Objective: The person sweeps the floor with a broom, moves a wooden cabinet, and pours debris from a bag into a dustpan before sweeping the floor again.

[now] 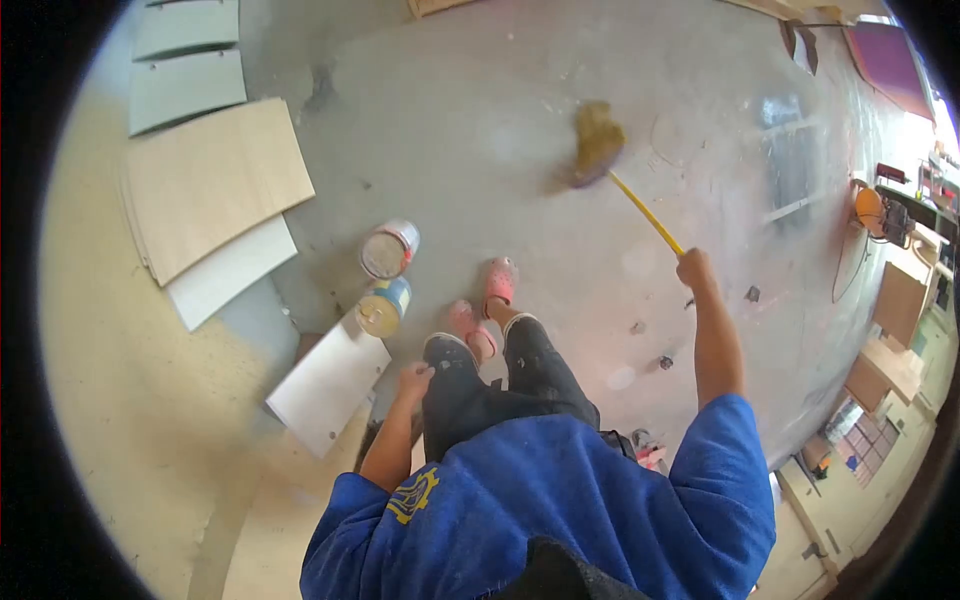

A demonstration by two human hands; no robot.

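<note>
Broom handle point(648, 215) is gripped by right hand point(694, 268), fingers closed around it; left hand point(414, 381) is loosely curled beside the paint cans point(387, 278).

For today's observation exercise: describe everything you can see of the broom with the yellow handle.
The broom has a thin, straight yellow handle and a brownish, fibrous-looking head, blurred in this view. It slants from the right hand, which grips the handle's near end, out to the head, which lies over the grey concrete floor. Whether the bristles touch the floor cannot be told. Nothing else touches it.
</note>
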